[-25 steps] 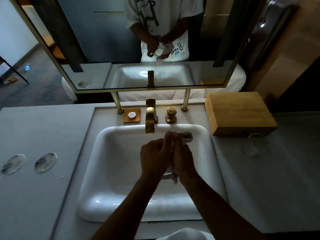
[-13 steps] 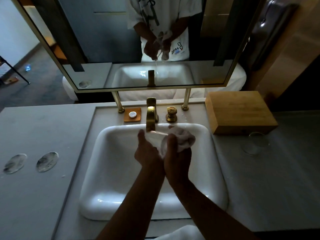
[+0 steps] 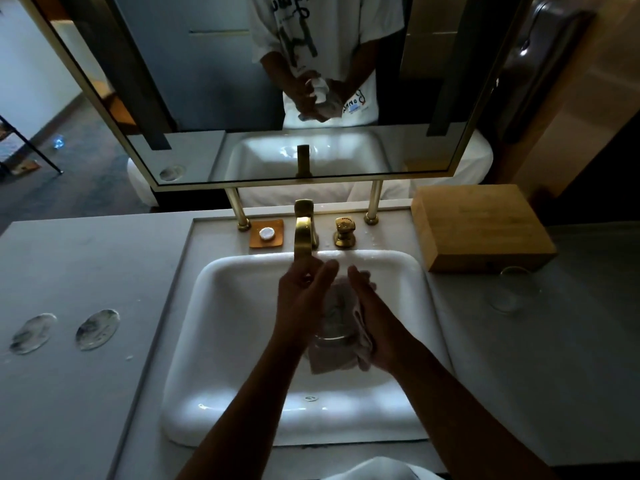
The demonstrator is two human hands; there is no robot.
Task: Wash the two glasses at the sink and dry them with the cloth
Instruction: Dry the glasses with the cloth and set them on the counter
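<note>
White porcelain sink point(image 3: 225, 341) sits below a brass faucet point(image 3: 304, 233) whose spout hangs just beyond the fingertips. Over the basin, the left hand point(image 3: 301, 303) and right hand point(image 3: 377, 323) press a pale cloth point(image 3: 341, 355) around a glass point(image 3: 334, 323), fingers curled about it from both sides; the cloth hides most of it. The second glass point(image 3: 512, 289) stands on the counter point(image 3: 86, 271) to the right, just in front of a wooden box point(image 3: 481, 223). A brass knob point(image 3: 344, 230) and a soap dish point(image 3: 266, 233) flank the faucet. Two round coasters point(image 3: 64, 330) lie far left.
</note>
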